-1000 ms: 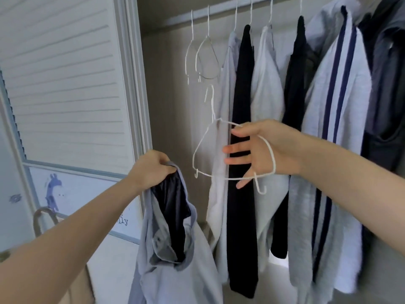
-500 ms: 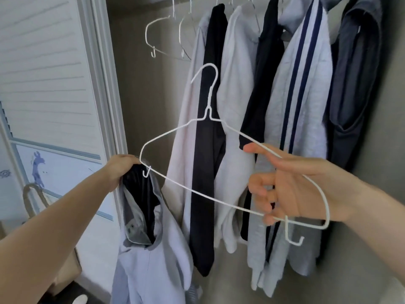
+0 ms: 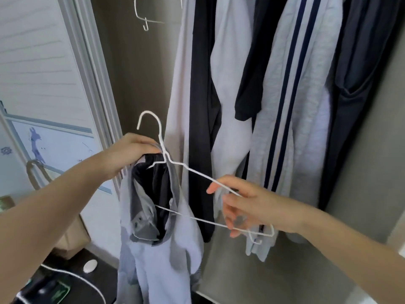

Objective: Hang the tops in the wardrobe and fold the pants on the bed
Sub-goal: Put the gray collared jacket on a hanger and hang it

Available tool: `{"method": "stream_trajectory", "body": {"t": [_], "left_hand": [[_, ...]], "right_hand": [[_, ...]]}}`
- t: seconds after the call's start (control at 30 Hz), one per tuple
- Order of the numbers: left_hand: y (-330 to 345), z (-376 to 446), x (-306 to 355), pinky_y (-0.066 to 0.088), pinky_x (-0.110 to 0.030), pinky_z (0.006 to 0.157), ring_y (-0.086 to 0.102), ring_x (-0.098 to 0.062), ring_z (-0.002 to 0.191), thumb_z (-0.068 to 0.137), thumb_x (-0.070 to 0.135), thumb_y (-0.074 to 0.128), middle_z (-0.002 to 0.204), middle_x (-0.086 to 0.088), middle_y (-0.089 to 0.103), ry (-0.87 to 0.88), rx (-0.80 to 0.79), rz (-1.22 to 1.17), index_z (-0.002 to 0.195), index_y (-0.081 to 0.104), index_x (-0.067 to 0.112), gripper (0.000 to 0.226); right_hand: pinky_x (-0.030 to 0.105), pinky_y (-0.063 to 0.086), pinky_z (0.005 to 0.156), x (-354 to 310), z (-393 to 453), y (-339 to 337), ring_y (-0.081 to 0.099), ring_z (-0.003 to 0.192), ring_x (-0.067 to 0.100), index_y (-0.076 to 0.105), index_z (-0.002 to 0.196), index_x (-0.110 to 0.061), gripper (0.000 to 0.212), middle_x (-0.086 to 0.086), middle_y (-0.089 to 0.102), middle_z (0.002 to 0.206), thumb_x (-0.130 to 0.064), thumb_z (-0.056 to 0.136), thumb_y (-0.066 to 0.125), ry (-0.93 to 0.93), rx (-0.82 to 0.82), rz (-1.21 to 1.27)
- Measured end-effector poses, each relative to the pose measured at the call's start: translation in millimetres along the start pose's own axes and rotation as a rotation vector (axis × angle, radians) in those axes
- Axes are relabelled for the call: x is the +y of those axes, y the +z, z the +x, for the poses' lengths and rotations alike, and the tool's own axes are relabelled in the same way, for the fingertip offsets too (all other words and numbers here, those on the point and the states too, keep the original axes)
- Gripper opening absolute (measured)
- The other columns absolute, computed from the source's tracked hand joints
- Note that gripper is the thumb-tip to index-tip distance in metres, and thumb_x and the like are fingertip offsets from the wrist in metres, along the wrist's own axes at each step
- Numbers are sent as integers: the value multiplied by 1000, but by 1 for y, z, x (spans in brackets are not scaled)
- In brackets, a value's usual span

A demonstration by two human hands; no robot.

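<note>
Head view: the white wire hanger [image 3: 197, 178] has swung down and left since half a second ago, and 1 end now sits inside the dark neck opening of the pale grey top [image 3: 157, 255]. The left hand [image 3: 129, 150] grips the top's collar, bunched in its curled fingers. The right hand [image 3: 247, 207] holds the hanger's other end, fingers around the lower wire, I think. Behind hang the wardrobe's tops [image 3: 295, 106], and 1 spare hanger [image 3: 142, 18] above. No readable writing anywhere; the green-edged item on the floor [image 3: 59, 290] is too blurred.
</note>
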State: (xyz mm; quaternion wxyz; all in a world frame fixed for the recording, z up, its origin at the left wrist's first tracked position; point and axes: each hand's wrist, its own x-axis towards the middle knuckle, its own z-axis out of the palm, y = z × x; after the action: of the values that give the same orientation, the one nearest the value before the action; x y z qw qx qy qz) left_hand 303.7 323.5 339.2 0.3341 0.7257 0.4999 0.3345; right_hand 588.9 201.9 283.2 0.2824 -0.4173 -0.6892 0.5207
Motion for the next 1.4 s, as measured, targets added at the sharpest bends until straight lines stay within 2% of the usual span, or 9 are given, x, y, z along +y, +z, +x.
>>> {"method": "stream_trajectory", "body": {"t": [0.1,0.2,0.37,0.57,0.7,1.0,1.2,1.33,1.4], "left_hand": [[18,-18,14,48,-36,92,67,-24,92,91,10,60,98,-17,72,36,-7,1,92,75,7,16],[17,-49,10,45,-27,97,65,-8,102,91,30,64,101,11,73,174,-67,-28,110,73,29,21],[29,-79,-22,34,-38,81,39,-17,85,89,52,44,86,4,50,585,255,772,126,63,19,53],[38,-78,-50,34,-7,89,54,-9,96,96,36,52,87,8,60,440,236,159,128,56,33,33],[32,-67,-58,34,-28,88,42,-24,93,96,35,48,96,-4,49,535,365,536,107,67,11,32],[71,-86,-62,32,-29,60,45,-18,60,95,43,35,63,3,44,485,239,404,78,48,12,37],[81,-111,-71,34,-18,54,44,-12,56,91,41,46,65,-6,49,320,339,-8,73,49,24,25],[84,-114,-76,32,-16,55,40,-3,58,93,30,45,66,-6,48,272,389,-145,72,51,20,23],[83,-116,-78,34,-14,57,42,-3,60,91,33,48,66,-3,50,254,382,-166,71,52,24,23]], "right_hand": [[52,58,78,23,10,16,54,66,16,58,109,-25,16,8,41,74,-22,101,45,-113,134,-58],[55,56,80,50,-1,17,43,68,26,59,110,-14,17,14,36,76,-24,98,52,-203,163,133],[59,52,83,81,-23,21,42,63,20,55,111,-5,29,3,39,71,-30,98,55,-297,105,311],[64,49,85,95,-28,28,40,62,19,56,105,-6,22,6,36,70,-27,98,55,-295,96,372],[68,48,84,93,-27,28,39,61,18,54,106,-3,18,2,38,68,-20,100,51,-338,50,393],[60,53,77,100,-13,37,48,62,20,62,127,-26,37,-2,45,65,-42,95,53,-199,124,61],[60,39,99,104,-12,35,51,114,35,53,129,6,74,22,57,113,-58,97,35,-114,-260,874],[40,46,94,126,3,91,56,110,26,70,108,-11,24,13,63,115,-21,88,62,-82,93,551],[25,44,87,131,10,124,52,103,11,66,114,-23,29,-2,57,115,-13,87,60,-82,204,294]]}}
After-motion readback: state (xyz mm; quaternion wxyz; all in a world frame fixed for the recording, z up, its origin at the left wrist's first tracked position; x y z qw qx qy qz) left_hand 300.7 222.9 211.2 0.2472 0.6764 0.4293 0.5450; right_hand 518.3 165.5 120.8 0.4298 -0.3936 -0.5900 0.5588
